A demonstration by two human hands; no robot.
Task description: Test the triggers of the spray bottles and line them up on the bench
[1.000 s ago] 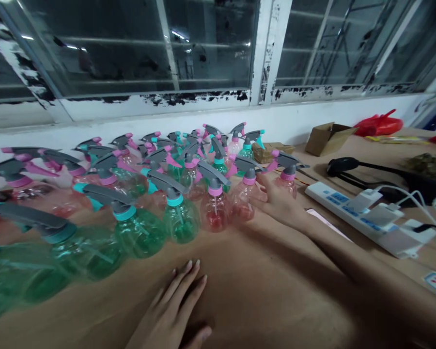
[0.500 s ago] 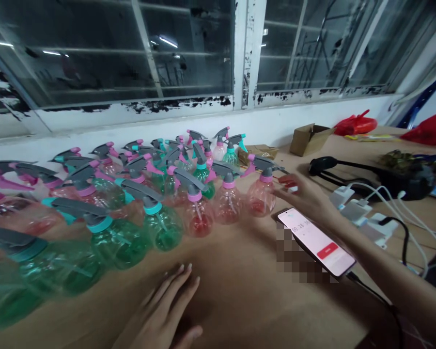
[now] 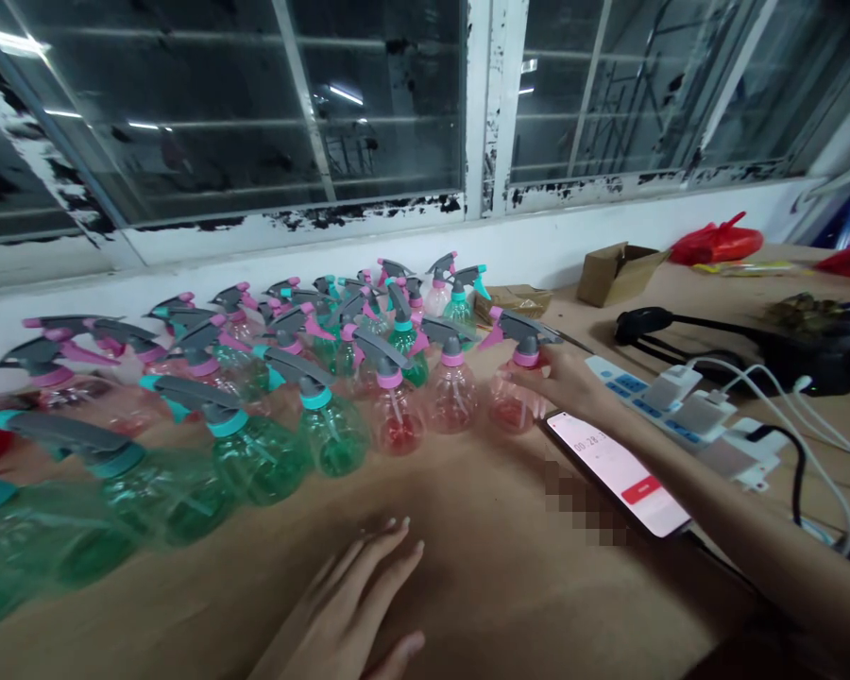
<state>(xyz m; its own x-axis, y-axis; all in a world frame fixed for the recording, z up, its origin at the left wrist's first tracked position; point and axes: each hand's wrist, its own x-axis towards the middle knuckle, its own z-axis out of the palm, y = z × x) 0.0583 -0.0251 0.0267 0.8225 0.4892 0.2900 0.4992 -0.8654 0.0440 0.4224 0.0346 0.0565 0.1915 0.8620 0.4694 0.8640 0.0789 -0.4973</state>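
Note:
My left hand (image 3: pixel 350 604) lies flat on the brown table (image 3: pixel 482 586) at the bottom centre, fingers stretched out and holding nothing. My right hand (image 3: pixel 570 382) reaches forward over a lit phone (image 3: pixel 620 469), and its fingers curl around the right side of a pink spray bottle (image 3: pixel 514 392) with a grey trigger head. That bottle is the rightmost of several pink and green spray bottles (image 3: pixel 326 425) standing in rows along the wall, from the left edge to the centre.
A white power strip (image 3: pixel 655 401) with plugged chargers and white cables lies right of the phone. Behind it are a black device (image 3: pixel 680 326), an open cardboard box (image 3: pixel 616 272) and a red bag (image 3: pixel 715 244). Windows run along the wall behind.
My right hand went from the bottles to the phone area, then back forward to close on the rightmost pink bottle. The left hand stayed flat. The view shifted slightly.

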